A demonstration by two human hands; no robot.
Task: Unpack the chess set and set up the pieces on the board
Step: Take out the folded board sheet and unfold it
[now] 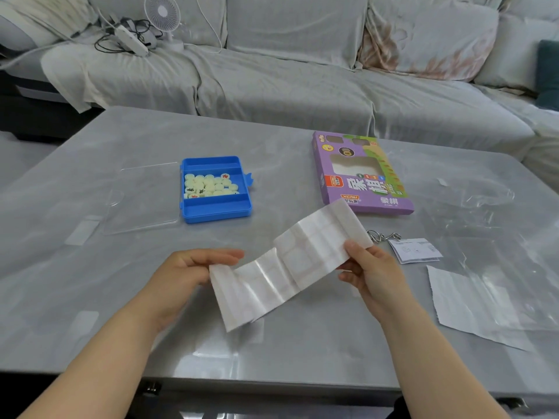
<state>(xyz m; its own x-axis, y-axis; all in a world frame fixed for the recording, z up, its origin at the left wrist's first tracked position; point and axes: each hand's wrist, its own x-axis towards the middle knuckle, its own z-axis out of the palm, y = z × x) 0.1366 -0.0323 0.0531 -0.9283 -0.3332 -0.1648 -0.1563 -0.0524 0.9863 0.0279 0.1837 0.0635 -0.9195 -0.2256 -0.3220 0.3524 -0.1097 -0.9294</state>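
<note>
Unfolding stage: your left hand (187, 267) and right hand (373, 275) each pinch one end of the creased paper board (290, 264) above the tabletop (90, 297) near edge. Pieces (208, 186) lie in the blue case (215, 212). The next move likely calls for spreading the board flat.

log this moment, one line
paper board: part-folded | left hand: holds it | right hand: holds it | pieces: in blue case

A white fan (162, 12) and power strip (131, 40) sit on the grey sofa (287, 86).
</note>
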